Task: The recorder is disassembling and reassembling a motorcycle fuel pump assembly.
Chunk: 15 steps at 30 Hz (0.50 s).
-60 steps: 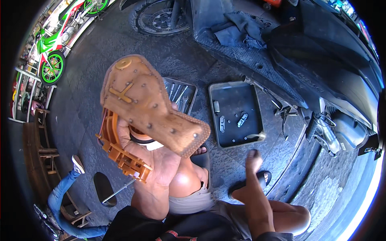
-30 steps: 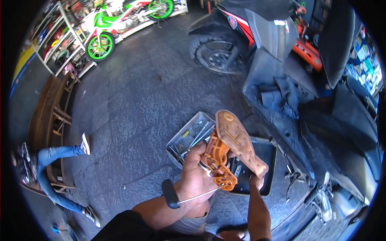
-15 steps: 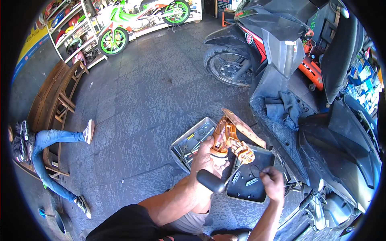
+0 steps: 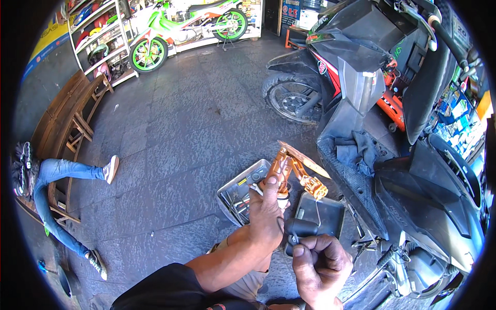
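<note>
Patterned dark flooring spreads under everything, with a black scooter filling the right side and a green, white and red motorcycle standing far off beside white shelving. At the left is a long wooden bench, where a person in jeans sits. Near the scooter's footboard, which bears a crumpled dark cloth, a black tray lies beside a grey tray of tools. Above and between these trays stands an orange plastic assembly, its base gripped by the left hand, thumb pressed along the front. A flat tan pad slants off its top; lower down, a rounded black block hangs by a thin rod. Just below that block, the right hand pinches a small grey piece between thumb and forefinger; its exact form is unclear.
</note>
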Tool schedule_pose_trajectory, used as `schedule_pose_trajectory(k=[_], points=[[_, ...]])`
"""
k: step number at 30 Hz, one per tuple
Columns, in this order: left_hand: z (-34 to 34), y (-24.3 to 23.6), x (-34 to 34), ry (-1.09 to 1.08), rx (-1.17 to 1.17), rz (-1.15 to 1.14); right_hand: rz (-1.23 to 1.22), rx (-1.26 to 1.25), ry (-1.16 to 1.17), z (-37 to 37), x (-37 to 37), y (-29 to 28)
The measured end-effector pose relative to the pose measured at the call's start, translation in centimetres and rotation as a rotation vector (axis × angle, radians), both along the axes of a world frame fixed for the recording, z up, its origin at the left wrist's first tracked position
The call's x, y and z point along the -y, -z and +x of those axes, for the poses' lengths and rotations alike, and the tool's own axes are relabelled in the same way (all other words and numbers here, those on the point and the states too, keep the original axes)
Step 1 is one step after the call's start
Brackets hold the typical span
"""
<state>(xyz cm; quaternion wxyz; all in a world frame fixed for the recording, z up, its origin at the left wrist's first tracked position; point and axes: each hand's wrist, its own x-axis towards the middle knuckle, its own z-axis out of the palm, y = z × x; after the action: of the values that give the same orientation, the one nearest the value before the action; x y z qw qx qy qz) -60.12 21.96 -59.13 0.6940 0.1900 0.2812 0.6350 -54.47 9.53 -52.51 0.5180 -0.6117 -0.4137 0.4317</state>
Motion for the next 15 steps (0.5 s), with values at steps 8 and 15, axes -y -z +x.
schedule_pose_trajectory(k=[8, 15], points=[[-1.1, 1.7, -0.8, -0.022, -0.11, -0.083, 0.389, -0.019, 0.438, 0.3, -0.5, 1.8], [-1.3, 0.4, -0.8, 0.173, 0.012, -0.078, 0.382, 0.093, 0.338, 4.5, -2.2, 1.7]])
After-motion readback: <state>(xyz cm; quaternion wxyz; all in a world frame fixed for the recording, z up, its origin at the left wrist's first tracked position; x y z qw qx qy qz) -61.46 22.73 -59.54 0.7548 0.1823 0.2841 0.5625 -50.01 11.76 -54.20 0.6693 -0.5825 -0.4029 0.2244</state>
